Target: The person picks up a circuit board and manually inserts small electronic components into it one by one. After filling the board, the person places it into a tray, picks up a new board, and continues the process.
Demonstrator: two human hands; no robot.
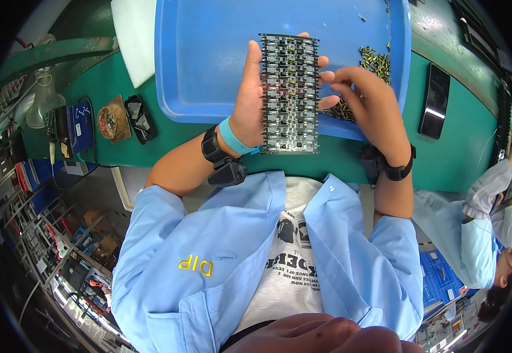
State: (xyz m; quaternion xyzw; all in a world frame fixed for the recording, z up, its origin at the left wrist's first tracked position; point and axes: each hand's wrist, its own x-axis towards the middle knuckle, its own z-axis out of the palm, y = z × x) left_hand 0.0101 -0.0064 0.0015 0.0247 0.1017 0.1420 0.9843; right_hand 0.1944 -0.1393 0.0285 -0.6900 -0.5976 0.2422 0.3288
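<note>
My left hand (248, 110) holds a long panel of circuit boards (290, 97) from beneath, over the near part of a blue tray (209, 113). The thumb lies along the panel's left edge, and fingertips show past its right edge. Rows of small parts cover the panel, some with yellow-green tops. Close to the panel's right edge, my right hand (373, 100) has thumb and fingers pinched together; whatever is between them is too small or hidden. Under and beyond that hand lies a pile of small cylindrical components (375, 60), dark with yellow-green, probably capacitors.
A black phone (434, 100) lies right of the tray on the green table (464, 141). To the left are a dark pouch (141, 119), a round container (114, 120), a blue box (80, 126) and a clear flask (41, 100). Another person's sleeve (459, 235) shows at right.
</note>
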